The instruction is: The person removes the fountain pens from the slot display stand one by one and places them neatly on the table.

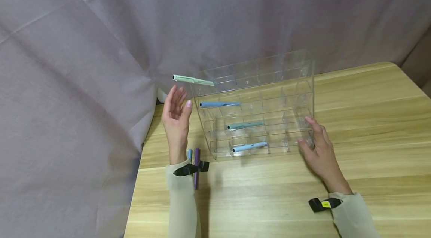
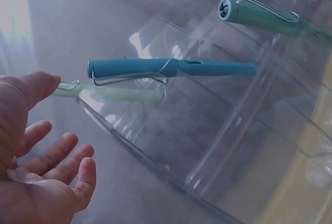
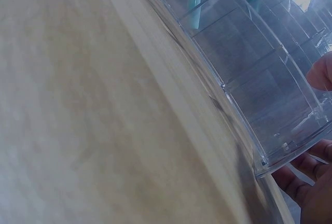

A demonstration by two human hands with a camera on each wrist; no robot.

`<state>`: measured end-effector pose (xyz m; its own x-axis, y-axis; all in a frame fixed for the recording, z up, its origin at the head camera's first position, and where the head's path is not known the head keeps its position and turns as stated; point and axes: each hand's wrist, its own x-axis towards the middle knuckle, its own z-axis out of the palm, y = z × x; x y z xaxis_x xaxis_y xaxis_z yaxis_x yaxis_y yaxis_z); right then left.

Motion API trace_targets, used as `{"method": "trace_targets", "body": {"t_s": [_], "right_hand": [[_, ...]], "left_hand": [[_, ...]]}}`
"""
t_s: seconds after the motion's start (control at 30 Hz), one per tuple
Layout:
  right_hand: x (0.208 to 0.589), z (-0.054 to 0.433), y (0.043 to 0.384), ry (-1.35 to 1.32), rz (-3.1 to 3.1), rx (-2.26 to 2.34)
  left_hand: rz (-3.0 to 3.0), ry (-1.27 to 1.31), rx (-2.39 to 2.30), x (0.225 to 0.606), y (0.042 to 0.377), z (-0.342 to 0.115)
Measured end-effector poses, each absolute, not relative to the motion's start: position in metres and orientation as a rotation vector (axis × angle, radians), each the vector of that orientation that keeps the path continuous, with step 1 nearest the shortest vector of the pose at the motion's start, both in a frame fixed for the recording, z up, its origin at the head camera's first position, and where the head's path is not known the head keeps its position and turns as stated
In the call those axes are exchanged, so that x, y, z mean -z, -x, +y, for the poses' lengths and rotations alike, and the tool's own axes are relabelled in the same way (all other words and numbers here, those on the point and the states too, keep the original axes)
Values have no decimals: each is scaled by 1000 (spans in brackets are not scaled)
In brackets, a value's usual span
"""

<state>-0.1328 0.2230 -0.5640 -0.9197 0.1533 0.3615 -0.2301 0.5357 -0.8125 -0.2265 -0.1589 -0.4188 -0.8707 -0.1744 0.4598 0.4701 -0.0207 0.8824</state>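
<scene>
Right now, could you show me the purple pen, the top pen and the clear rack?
Purple pen [image 1: 196, 155]: head view, its upper end.
Top pen [image 1: 193, 80]: head view, near its middle.
Rack [image 1: 277, 143]: head view, a bare part of the bottom row.

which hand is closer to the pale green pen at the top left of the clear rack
Left. The left hand is just below the pale green pen in the head view; the right hand is farther off, gripping the right side of the clear rack.
</scene>
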Motion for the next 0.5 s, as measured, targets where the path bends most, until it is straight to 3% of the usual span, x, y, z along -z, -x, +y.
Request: {"method": "trace_targets", "body": {"t_s": [0.5], "right_hand": [[564, 219, 131, -50, -2403, -1349]], "left_hand": [[-1821, 408, 1915, 396, 249, -156]]}}
